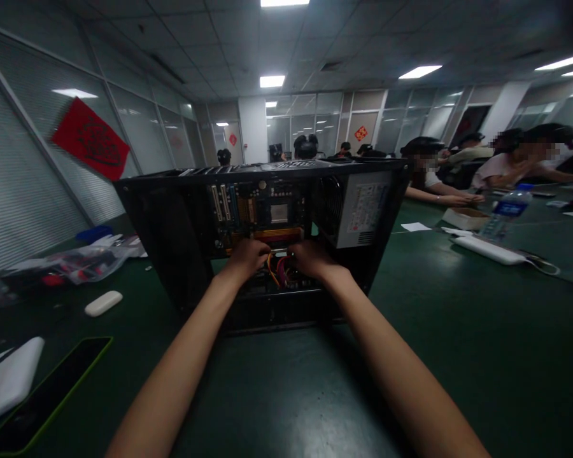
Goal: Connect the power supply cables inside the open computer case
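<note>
Computer case point(277, 310): left hand point(248, 259) and right hand point(311, 258) curl inside by coloured wires point(281, 272), whether pinching I cannot tell; bench point(281, 388) extends before the case's lower edge.

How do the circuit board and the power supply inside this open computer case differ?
The circuit board looks flat, with slots and small parts across it; the power supply is a boxy grey block.
The circuit board shows a pale square near its middle, whereas the power supply carries a printed label.
In this view, the power supply sits right of the circuit board.
Both are inside the black computer case.
</note>
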A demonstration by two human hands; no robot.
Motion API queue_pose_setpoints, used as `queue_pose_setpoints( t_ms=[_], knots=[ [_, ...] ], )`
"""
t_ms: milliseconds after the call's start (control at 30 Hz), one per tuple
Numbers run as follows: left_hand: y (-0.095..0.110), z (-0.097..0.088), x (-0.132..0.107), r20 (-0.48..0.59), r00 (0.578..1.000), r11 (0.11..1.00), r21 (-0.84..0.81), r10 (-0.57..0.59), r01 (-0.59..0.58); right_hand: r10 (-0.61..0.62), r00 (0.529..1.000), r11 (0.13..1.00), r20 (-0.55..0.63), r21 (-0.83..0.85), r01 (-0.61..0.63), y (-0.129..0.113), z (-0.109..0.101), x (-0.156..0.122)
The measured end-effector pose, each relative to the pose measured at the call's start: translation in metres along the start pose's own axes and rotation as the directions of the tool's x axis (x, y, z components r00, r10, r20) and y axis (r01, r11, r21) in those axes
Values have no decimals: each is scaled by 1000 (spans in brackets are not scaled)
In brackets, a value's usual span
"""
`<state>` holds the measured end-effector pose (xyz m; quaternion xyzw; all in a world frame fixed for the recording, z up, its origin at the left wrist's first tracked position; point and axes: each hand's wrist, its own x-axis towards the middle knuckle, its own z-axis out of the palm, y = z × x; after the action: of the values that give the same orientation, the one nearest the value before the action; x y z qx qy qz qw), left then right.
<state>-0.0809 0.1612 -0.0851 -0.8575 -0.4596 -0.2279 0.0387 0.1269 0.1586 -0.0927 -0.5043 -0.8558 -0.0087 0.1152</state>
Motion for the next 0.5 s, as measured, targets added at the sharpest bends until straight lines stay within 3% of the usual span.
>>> queue_pose_setpoints(
  t_ms=[300, 500],
  knots=[
    [3, 11, 10, -34, 994, 995, 4, 104, -104, -48, 998, 998, 35, -38, 49, 6, -3, -8],
    [5, 11, 7, -19, 996, 995, 57, 86, -84, -57, 998, 998, 10, -28, 57, 4, -1, -12]
  ],
)
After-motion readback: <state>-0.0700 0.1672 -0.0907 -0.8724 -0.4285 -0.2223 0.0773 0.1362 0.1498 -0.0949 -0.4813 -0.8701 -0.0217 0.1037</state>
